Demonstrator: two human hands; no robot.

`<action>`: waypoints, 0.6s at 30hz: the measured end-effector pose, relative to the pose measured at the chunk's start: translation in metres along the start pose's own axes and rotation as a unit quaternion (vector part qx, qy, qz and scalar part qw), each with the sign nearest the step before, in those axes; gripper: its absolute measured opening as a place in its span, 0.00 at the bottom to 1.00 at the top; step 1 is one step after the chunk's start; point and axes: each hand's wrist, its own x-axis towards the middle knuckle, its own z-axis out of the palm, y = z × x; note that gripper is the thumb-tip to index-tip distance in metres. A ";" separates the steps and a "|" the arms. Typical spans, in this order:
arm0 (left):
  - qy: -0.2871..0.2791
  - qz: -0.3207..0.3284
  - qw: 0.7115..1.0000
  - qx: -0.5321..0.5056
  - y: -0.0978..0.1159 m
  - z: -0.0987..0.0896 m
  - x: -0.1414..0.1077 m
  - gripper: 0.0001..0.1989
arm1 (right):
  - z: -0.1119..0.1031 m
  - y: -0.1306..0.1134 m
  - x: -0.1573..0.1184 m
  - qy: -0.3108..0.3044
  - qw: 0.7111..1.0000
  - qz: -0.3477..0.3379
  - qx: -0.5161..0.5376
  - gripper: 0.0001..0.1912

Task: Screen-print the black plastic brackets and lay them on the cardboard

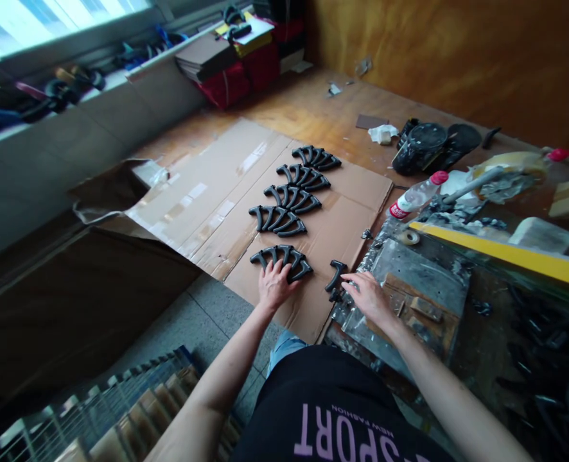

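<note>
Where the cardboard sheet (352, 199) nears its right edge, a loose curved black handle-like piece (335, 277) lies just left of the right hand (368, 296), its long axis running from far to near and tilting leftward at the near end. That hand is nearer than the left hand (275, 286); it reaches over the edge, thumb and fingertips drawn together, though whether the grip pinches the piece I cannot tell. The left one spreads its fingers palm-down over the nearest fan of black pieces (284, 249), by the near edge.

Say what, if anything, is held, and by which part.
Cannot tell: left hand covers the lower edge of the nearest row, right hand beside a black piece.
</note>
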 end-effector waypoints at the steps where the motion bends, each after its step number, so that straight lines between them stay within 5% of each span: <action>1: -0.005 0.020 1.000 0.005 -0.018 -0.005 0.003 0.29 | -0.008 0.006 -0.006 0.017 1.000 0.010 0.002 0.11; 6: -0.010 0.074 0.996 0.046 -0.104 -0.023 0.020 0.29 | -0.051 0.033 -0.048 0.103 0.989 0.107 -0.013 0.10; 9: -0.012 0.069 0.995 0.068 -0.117 -0.019 0.031 0.33 | -0.070 0.049 -0.077 0.133 0.975 0.174 -0.027 0.10; 13: 0.054 0.039 0.996 0.055 -0.080 -0.020 0.017 0.35 | -0.092 0.086 -0.132 0.163 0.952 0.249 -0.072 0.11; 18: 0.121 0.027 0.991 -0.042 0.009 -0.024 -0.018 0.34 | -0.126 0.153 -0.228 0.153 0.874 0.407 -0.215 0.16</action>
